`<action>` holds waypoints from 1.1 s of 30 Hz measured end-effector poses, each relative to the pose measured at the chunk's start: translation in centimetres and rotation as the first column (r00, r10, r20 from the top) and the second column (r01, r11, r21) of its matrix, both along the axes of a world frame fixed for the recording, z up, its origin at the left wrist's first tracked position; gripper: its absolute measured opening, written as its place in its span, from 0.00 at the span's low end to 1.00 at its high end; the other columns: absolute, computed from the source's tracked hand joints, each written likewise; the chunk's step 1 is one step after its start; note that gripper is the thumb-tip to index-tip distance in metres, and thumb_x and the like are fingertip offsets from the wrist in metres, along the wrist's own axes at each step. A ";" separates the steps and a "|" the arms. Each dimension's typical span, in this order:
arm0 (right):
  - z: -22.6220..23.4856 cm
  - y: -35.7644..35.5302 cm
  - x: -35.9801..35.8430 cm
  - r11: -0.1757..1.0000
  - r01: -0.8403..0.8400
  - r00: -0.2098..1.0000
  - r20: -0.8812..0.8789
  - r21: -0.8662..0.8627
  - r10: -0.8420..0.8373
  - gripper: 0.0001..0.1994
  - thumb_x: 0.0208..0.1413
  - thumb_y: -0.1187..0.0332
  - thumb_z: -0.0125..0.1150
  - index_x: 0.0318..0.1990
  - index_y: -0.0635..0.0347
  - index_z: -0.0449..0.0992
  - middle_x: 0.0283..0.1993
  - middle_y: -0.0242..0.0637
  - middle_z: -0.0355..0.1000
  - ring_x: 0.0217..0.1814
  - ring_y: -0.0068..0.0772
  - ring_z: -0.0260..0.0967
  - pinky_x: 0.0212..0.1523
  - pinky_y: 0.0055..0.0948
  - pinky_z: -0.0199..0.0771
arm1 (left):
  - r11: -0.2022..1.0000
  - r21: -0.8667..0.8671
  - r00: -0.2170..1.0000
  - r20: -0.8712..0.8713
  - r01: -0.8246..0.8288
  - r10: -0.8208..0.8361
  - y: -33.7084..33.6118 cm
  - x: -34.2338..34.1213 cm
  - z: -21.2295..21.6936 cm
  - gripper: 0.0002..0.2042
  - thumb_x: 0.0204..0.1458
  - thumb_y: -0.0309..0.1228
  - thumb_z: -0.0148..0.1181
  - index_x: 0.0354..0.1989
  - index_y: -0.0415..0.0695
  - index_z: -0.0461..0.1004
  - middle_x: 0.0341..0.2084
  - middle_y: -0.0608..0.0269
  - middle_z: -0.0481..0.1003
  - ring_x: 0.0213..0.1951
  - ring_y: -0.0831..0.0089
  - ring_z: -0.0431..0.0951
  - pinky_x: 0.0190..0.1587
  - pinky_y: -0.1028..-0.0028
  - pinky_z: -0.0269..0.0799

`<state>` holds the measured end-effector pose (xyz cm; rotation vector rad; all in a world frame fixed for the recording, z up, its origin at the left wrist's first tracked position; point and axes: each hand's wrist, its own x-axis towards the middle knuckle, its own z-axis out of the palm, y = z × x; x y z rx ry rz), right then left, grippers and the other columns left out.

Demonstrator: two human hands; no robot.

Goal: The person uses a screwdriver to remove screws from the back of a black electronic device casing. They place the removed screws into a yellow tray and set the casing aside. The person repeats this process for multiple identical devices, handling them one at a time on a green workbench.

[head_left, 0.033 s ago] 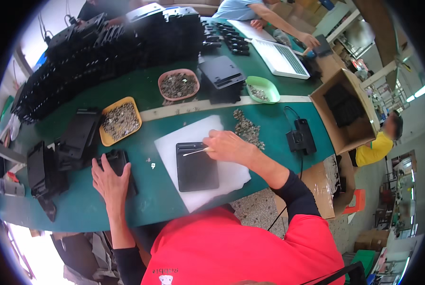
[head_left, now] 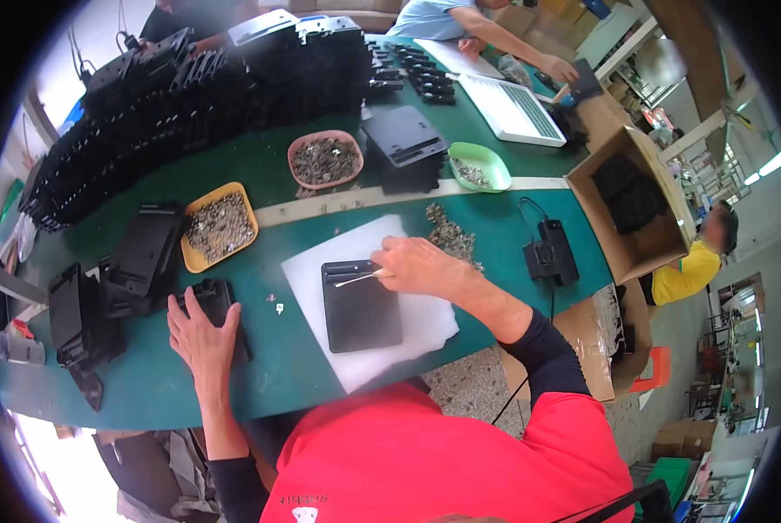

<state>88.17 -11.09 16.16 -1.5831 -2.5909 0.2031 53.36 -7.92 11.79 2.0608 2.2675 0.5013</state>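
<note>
My right hand (head_left: 412, 266) is closed around a thin, pale, stick-like tool (head_left: 355, 279); its exact kind is too small to tell. The tool's tip hangs over the upper part of a flat black plastic panel (head_left: 362, 318) with a slotted strip along its top edge. Beneath the panel lies a white foam sheet (head_left: 347, 370). Off to the left, my left hand (head_left: 200, 336) rests with fingers spread against a black plastic part (head_left: 225, 301), its thumb lying along it. The hand partly hides that part.
Small metal pieces fill a yellow tray (head_left: 249, 205), a pink tray (head_left: 360, 161) and a green tray (head_left: 502, 174); more lie in a loose pile (head_left: 451, 235). Black parts (head_left: 146, 253) are stacked left. A black adapter (head_left: 552, 253) and cardboard box (head_left: 669, 235) stand right. Co-workers sit beyond.
</note>
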 end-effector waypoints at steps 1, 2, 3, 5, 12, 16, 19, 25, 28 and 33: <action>0.7 0.5 0.9 0.995 -0.080 0.997 0.027 0.055 0.079 0.07 0.48 0.68 0.57 0.30 0.63 0.73 0.28 0.46 0.69 0.32 0.51 0.72 0.36 0.42 0.76 | 1.000 0.010 1.000 0.005 0.002 -0.002 0.1 0.2 -0.1 0.39 0.44 0.49 0.67 0.64 0.46 0.60 0.65 0.44 0.54 0.65 0.47 0.56 0.62 0.49 0.55; 1.5 1.1 1.8 0.981 -0.165 0.985 0.058 0.104 0.160 0.07 0.48 0.68 0.57 0.30 0.63 0.74 0.28 0.46 0.69 0.32 0.51 0.71 0.36 0.42 0.76 | 1.000 0.019 1.000 0.008 -0.001 0.000 0.2 0.5 -0.2 0.39 0.44 0.49 0.67 0.64 0.46 0.60 0.65 0.45 0.54 0.65 0.47 0.56 0.61 0.49 0.55; 2.6 1.9 2.3 0.962 -0.205 0.978 0.068 0.181 0.196 0.06 0.47 0.68 0.57 0.26 0.62 0.74 0.27 0.45 0.70 0.31 0.50 0.72 0.36 0.41 0.76 | 1.000 0.024 1.000 0.005 -0.010 0.010 0.2 0.5 -0.2 0.39 0.43 0.48 0.68 0.64 0.47 0.61 0.65 0.46 0.54 0.65 0.47 0.56 0.61 0.49 0.56; 5.1 4.3 4.1 0.946 -0.232 0.966 0.171 0.227 0.196 0.07 0.46 0.68 0.58 0.25 0.62 0.74 0.26 0.46 0.72 0.32 0.50 0.72 0.36 0.41 0.76 | 0.999 0.001 0.999 0.029 -0.039 0.039 0.3 0.8 0.2 0.39 0.43 0.47 0.68 0.63 0.45 0.61 0.65 0.46 0.54 0.65 0.48 0.56 0.61 0.49 0.56; 1.9 5.1 4.0 0.987 0.104 0.989 -0.118 0.121 -0.089 0.17 0.50 0.56 0.59 0.25 0.64 0.77 0.23 0.51 0.72 0.29 0.53 0.73 0.35 0.43 0.73 | 0.993 0.117 1.000 -0.005 -0.017 0.017 -0.2 0.7 -1.0 0.36 0.44 0.45 0.67 0.62 0.45 0.64 0.63 0.48 0.58 0.63 0.50 0.60 0.58 0.50 0.60; -1.9 1.7 2.7 0.965 0.263 0.952 -0.160 -0.012 -0.262 0.22 0.46 0.49 0.67 0.33 0.64 0.77 0.33 0.52 0.72 0.39 0.55 0.72 0.40 0.43 0.74 | 0.971 0.215 0.985 0.113 0.105 -0.131 -0.4 -0.1 -0.7 0.29 0.45 0.37 0.66 0.57 0.39 0.68 0.58 0.44 0.66 0.59 0.50 0.67 0.58 0.57 0.65; -1.3 -0.2 -1.3 0.912 0.410 0.911 -0.035 -0.014 -0.410 0.40 0.39 0.41 0.70 0.51 0.67 0.68 0.42 0.52 0.68 0.42 0.53 0.73 0.42 0.42 0.76 | 0.959 0.242 0.979 0.097 0.149 -0.177 -1.1 -0.2 0.4 0.24 0.47 0.31 0.63 0.54 0.37 0.70 0.53 0.44 0.70 0.55 0.50 0.71 0.56 0.60 0.69; -1.4 -0.6 -5.0 0.861 0.491 0.871 0.049 -0.136 -0.489 0.52 0.36 0.43 0.70 0.63 0.72 0.55 0.50 0.57 0.63 0.44 0.54 0.72 0.42 0.43 0.75 | 0.893 0.372 0.959 0.027 0.253 -0.283 -2.1 -0.9 1.5 0.19 0.50 0.23 0.58 0.52 0.35 0.71 0.47 0.45 0.74 0.48 0.52 0.77 0.49 0.63 0.75; -1.6 -0.3 -5.2 0.859 0.488 0.873 0.090 -0.154 -0.479 0.51 0.37 0.45 0.68 0.65 0.68 0.54 0.50 0.57 0.63 0.45 0.54 0.72 0.44 0.45 0.75 | 0.908 0.382 0.964 0.127 0.172 -0.236 -2.1 -1.8 2.1 0.18 0.51 0.22 0.57 0.52 0.36 0.72 0.46 0.46 0.76 0.45 0.53 0.78 0.46 0.65 0.76; 0.6 -0.2 -4.2 0.877 0.437 0.896 0.012 -0.200 -0.444 0.47 0.37 0.48 0.67 0.65 0.62 0.58 0.49 0.58 0.65 0.48 0.56 0.71 0.49 0.44 0.73 | 0.843 0.530 0.974 0.132 0.087 -0.184 -1.6 -4.3 2.7 0.15 0.54 0.21 0.56 0.51 0.36 0.74 0.35 0.49 0.78 0.31 0.62 0.79 0.36 0.69 0.75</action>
